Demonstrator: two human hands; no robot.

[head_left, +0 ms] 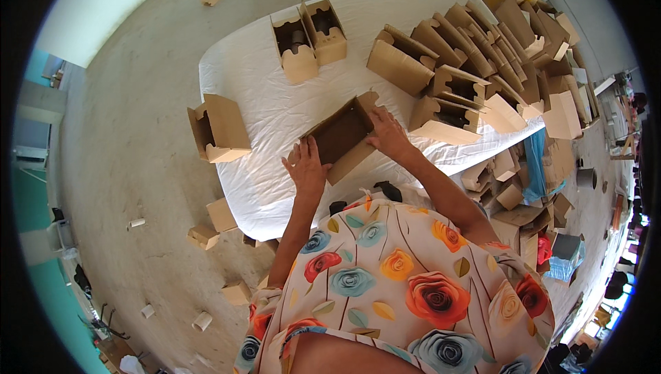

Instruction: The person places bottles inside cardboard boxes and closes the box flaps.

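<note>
- Pressing on an open cardboard box at the middle of the frame, both of the person's hands are at work over a table draped in a white cloth.
- The left hand lies at the box's lower-left end, fingers spread flat and nearly straight against the cardboard rim, closed around nothing.
- The right hand sits at the box's right end, fingers curved over the edge and gripping the wall just below an upright flap.
- The box rests tilted on the cloth near the table's front edge, its dark brown inside facing up.
- Two assembled boxes stand side by side in the upper middle of the frame, tops open, something dark inside each.
- A large crowd of folded boxes fills the upper right, leaning against one another, some touching the cloth's far edge.
- One closed-looking box sits at the table's left edge, centre-left of the frame.
- Smaller cardboard scraps lie on the concrete floor at lower left.
- More cardboard is heaped on the floor at the right, beside a strip of blue sheeting.
- The person's floral garment fills the bottom of the frame.
</note>
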